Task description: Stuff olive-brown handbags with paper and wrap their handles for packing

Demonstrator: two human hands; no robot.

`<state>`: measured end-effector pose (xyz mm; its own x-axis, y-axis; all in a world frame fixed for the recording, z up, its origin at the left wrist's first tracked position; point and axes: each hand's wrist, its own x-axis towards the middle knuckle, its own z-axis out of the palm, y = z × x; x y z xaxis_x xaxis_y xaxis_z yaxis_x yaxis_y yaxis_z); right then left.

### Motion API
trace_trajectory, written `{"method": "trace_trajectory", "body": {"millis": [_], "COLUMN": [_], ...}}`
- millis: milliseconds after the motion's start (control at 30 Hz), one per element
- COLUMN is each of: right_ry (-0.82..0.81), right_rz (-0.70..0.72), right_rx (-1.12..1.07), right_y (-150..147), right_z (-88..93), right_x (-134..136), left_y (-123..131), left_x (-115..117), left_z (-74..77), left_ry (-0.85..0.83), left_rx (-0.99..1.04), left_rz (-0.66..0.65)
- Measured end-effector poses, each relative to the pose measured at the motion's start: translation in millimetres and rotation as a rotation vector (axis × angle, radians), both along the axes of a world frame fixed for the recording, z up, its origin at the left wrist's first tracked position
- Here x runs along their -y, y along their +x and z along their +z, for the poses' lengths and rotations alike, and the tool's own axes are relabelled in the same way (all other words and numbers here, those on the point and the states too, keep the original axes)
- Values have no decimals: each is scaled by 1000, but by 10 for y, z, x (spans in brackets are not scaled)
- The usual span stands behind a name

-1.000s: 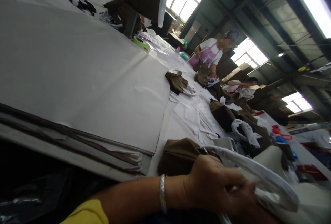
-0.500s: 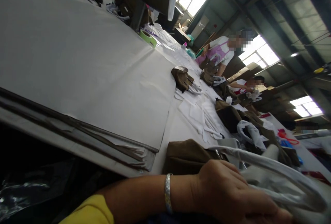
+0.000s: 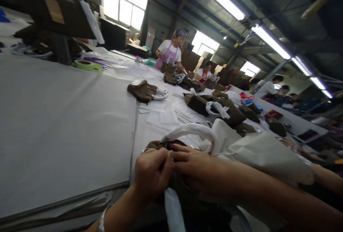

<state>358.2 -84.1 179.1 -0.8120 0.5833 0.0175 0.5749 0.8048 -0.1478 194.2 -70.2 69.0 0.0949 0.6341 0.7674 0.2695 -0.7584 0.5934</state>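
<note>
A brown-olive handbag [image 3: 154, 145] is at the table's near edge, below the middle of the view. White wrapping covers its upper handle [image 3: 197, 129], which arches behind my hands, and another white-wrapped strip [image 3: 173, 208] hangs below them. My left hand [image 3: 151, 173], with a bracelet at the wrist, is closed with thumb and fingers pinching the bag's top edge. Coming from the right, my right hand [image 3: 191, 164] grips the same edge, its fingers meeting the left ones. My hands hide what exactly lies between the fingertips.
White sheeting covers the table [image 3: 66, 128] at left. Green tape [image 3: 87, 65] lies farther back. More wrapped-handle bags [image 3: 143, 91] and pale paper [image 3: 257, 153] lie beyond and beside my hands. A co-worker in a purple apron [image 3: 169, 55] stands across; another person's forearm [image 3: 327, 178] shows at right.
The view has turned right and levelled. My left hand has gone from beside the wrapped handle to the bag's top edge. My right hand has come into view there.
</note>
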Motion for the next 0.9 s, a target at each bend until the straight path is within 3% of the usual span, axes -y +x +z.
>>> {"method": "trace_trajectory", "body": {"millis": [67,133,200,267,300,333,400,433,500,533,600,733,900], "right_ry": [87,306,641,897,891,816,396,139,-313,-482,-681,-702,-623], "right_rz": [-29,-140,-432,-825,-1003,-1206,-1499,-1509,-1368,-1273,-1113,-826,-427], "right_rx": [6,-64,-123,-198,-257,-392,-837,-1098,-1524,-1675,-1880,-2075,-1850], "right_y": [210,486,830,1201,1371,1516,1692,1716,1658,1591,1428,1097,860], "right_z": [340,587,617,398,218,11,-403,-578,-814,-869,-874,-689,-519], "right_x": [307,701,1093,1396,1497,1563,1595,1570,1462,1390,1237,1017,886], "left_y": [-35,-41,-27,10,41,84,205,284,468,568,763,1048,1087], "left_x": [-54,-105,-148,-161,-146,-112,12,97,277,358,464,370,-74], "left_z": [1,36,102,209,283,373,597,722,954,1039,1116,951,754], "left_ry": [-29,5,100,241,322,386,419,371,187,80,-97,-228,-144], "left_rx": [-128,-280,-383,-377,-345,-311,-296,-341,-520,-637,-832,-844,-620], "left_rz": [79,175,251,200,107,-24,-358,-537,-816,-892,-912,-716,-482]}}
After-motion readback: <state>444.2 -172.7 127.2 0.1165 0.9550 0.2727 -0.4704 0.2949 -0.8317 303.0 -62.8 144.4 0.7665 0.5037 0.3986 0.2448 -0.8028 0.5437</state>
